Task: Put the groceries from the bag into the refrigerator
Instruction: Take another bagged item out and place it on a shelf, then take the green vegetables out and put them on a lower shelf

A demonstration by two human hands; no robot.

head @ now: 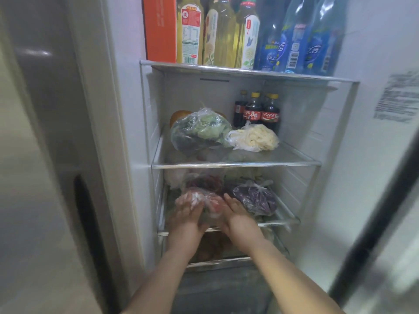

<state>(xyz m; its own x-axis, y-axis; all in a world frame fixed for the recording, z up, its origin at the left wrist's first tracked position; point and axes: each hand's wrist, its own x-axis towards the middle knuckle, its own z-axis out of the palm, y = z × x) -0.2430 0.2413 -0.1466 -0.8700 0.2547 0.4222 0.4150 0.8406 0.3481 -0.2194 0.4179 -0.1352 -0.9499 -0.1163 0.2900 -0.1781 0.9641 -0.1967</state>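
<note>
I have both hands inside the refrigerator [127, 137], on its lower shelf [281, 219]. My left hand [188, 209] and right hand [235, 211] cup a clear bag of reddish produce [204, 198] between them, fingers curved around it. Just right of that bag lies a purple bag [254, 198]. On the shelf above sit a bag of greens [197, 130] and cola bottles [256, 112].

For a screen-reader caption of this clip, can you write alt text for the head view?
Both hands, left hand and right hand, hold a clear plastic bag of groceries on a lower refrigerator shelf, beside a bag of purple produce. The shelf above holds a bag of greens, a bag of pale food and cola bottles.
</note>
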